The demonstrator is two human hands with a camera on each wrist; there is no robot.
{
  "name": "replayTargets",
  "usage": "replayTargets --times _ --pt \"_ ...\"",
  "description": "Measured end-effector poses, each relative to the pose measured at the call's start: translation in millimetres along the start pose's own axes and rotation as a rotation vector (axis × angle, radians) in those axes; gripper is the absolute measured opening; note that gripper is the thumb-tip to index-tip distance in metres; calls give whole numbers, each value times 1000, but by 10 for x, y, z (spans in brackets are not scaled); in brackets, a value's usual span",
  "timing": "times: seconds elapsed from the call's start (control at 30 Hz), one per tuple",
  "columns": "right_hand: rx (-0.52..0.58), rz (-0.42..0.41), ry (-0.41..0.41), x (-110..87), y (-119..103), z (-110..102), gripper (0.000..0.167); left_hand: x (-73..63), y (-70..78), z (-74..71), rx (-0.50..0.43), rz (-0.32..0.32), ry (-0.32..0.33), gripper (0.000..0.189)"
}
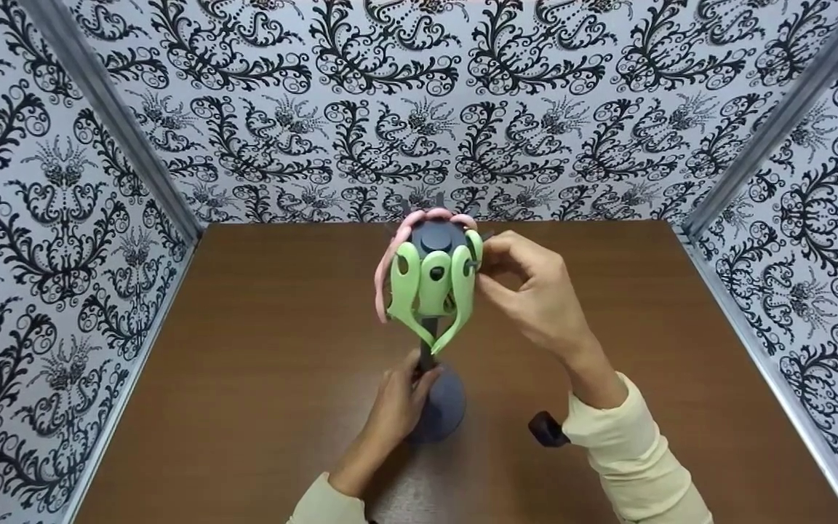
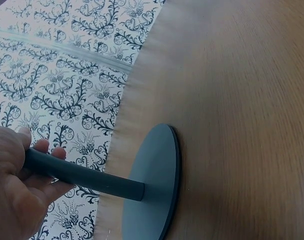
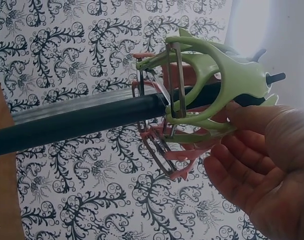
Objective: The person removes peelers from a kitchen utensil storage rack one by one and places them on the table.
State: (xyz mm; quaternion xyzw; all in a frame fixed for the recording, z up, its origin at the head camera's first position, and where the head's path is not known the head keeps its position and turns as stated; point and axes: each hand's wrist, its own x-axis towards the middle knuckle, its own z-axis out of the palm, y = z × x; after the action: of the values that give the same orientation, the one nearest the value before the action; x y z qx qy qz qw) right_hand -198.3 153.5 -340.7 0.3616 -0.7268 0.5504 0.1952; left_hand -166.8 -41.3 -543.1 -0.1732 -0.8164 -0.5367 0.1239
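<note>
Hands [image 1: 393,400] [image 1: 541,291] curled on pole [image 2: 91,178], green peeler [image 3: 242,79]

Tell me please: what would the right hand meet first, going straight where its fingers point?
The right hand would likely first meet the nearest green peeler at its fingertips; depth is unclear.

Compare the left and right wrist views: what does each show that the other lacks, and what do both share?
Only the left wrist view shows the left hand and the round base. Only the right wrist view shows the right hand, green peelers and pink peelers. Both show the dark pole, the patterned wall and the brown tabletop.
</note>
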Motion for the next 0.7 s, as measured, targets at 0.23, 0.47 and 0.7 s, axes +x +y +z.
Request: replayTargets --times 0.23,0.47,0.7 --pt "-4 -8 33 -19 -3 22 20 0 11 -5 -23 0 7 6" --pt "-27 -40 46 -27 1 0 21 7 17 -4 -52 -11 -5 15" --pt "-38 -64 52 -42 -6 -35 24 4 13 1 -40 -24 -2 14"
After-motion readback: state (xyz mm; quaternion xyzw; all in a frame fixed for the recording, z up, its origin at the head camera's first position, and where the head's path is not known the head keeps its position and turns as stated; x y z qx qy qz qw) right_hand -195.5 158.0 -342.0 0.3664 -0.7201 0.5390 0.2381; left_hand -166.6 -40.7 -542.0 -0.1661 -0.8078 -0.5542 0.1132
